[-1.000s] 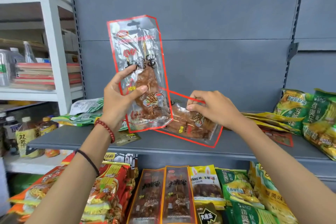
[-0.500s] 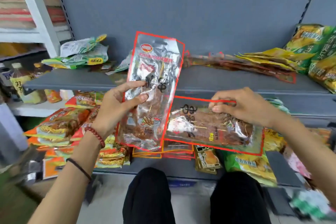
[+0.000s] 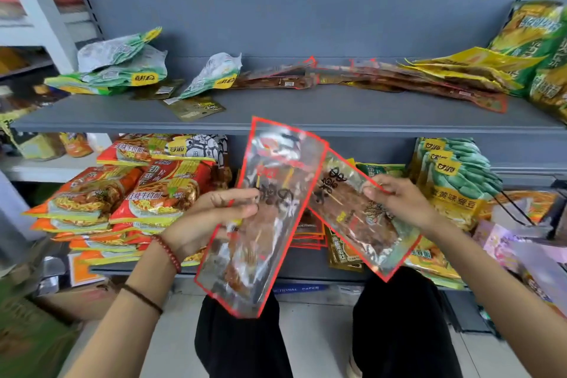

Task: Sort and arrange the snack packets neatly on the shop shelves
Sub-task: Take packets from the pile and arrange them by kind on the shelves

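Note:
My left hand (image 3: 211,215) grips a clear, red-edged packet of brown skewered meat (image 3: 264,224) by its left side, held upright and slightly tilted in front of the lower shelf. My right hand (image 3: 399,202) pinches the upper edge of a second packet of the same kind (image 3: 359,218), which slants down to the right, its left end tucked behind the first. More red-edged meat packets (image 3: 352,78) lie flat in a row at the back of the grey upper shelf (image 3: 306,107).
Green-and-white packets (image 3: 122,67) lie loosely at the upper shelf's left, yellow and green bags (image 3: 527,49) at its right. On the lower shelf are stacked orange noodle packets (image 3: 122,196) at left and green bean bags (image 3: 457,175) at right. My black-trousered knees (image 3: 245,344) are below.
Both hands have brought the two packets down from the upper shelf to in front of the lower shelf. The view has tilted downward, and the right packet now slants more steeply.

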